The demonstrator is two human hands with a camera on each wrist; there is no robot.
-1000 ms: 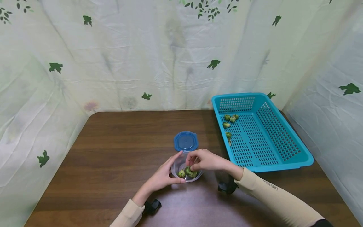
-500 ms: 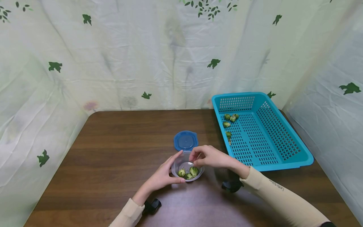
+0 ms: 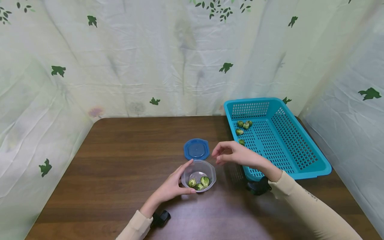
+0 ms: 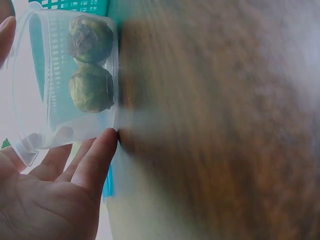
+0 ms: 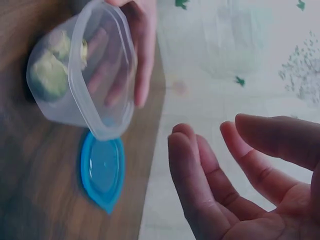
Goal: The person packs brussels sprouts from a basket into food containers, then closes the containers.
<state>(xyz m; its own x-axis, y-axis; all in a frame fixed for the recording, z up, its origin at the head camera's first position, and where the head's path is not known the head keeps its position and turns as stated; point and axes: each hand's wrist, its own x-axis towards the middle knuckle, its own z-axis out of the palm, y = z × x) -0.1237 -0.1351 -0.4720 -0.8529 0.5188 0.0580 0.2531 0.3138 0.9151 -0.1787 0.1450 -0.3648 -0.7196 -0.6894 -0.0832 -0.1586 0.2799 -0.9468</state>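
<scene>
A clear plastic container (image 3: 186, 173) stands on the table with 3 Brussels sprouts (image 3: 205, 181) at its bottom. My left hand (image 3: 171, 187) grips it from the left side, thumb at the near side and fingers round the far side. Through the wall in the left wrist view, two of the sprouts (image 4: 91, 89) show. My right hand (image 3: 240, 155) hovers between the container and the blue basket, its fingers loosely bent with nothing between them. Behind the container lies its blue lid (image 3: 196, 149), flat on the table.
On the right, a large blue perforated basket (image 3: 322, 168) holds several more Brussels sprouts (image 3: 246, 126) along its left side; my right hand partly hides that side. Brown wooden table (image 3: 135, 150) surrounds the container, and a leaf-patterned cloth (image 3: 126, 66) hangs behind.
My right hand has let go of a Brussels sprout in the container, then lifted out and moved right toward the basket. The left hand and container have stayed in place.
</scene>
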